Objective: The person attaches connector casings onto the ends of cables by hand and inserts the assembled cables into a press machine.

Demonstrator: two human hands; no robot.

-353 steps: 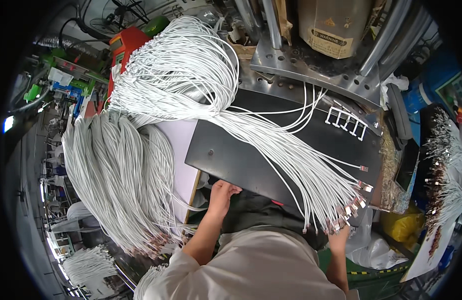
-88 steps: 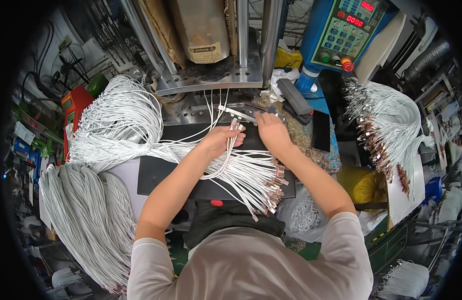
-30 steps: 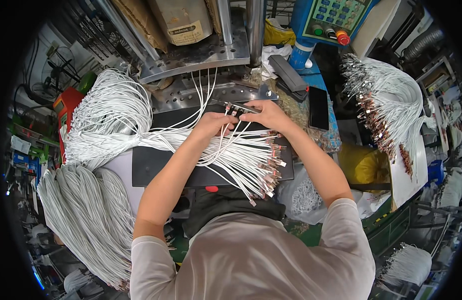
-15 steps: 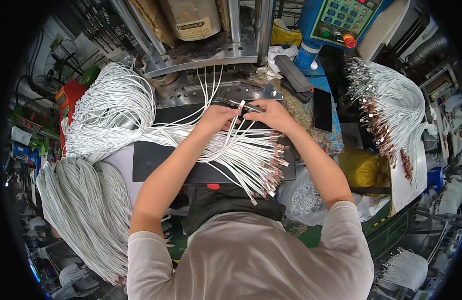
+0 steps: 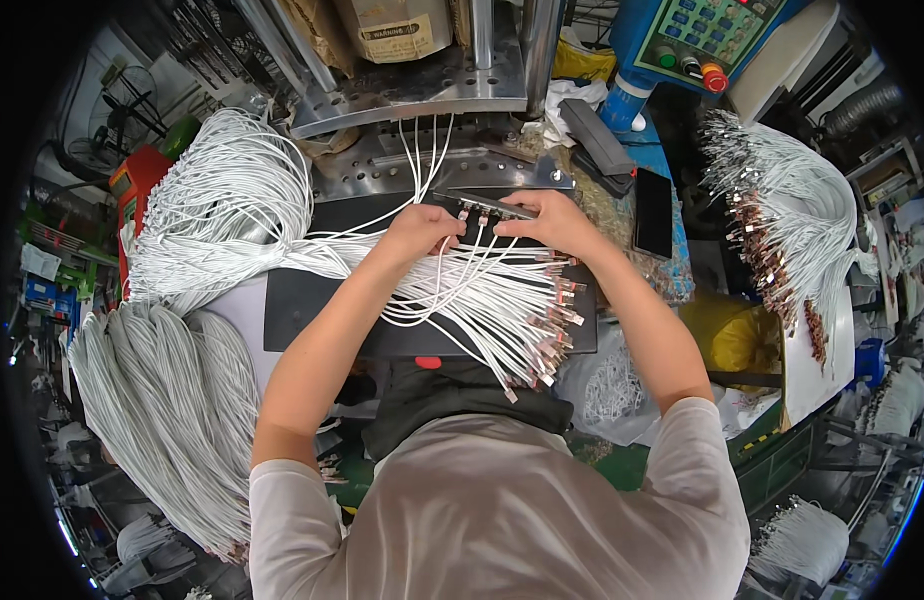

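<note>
A narrow dark metal bar lies crosswise at the far side of the black work board. My right hand grips the bar's right end between thumb and fingers. Along its near edge sit several cable connectors, with their white cables running back toward me. At the bar's left part, my left hand is closed in a pinch on one white cable close to its connector. Below both hands, a bundle of white cables fans out to the right, ending in coppery connector tips.
Beyond the board stands a steel press, with several cables running into it. Bunched white cables lie at left; another bundle hangs nearer. At right are a phone, a control panel and a hanging cable bunch.
The bar now shows more plainly, with connectors along its near edge. My left hand has drawn slightly nearer me and pinches a cable. The whole view has shifted a little.
</note>
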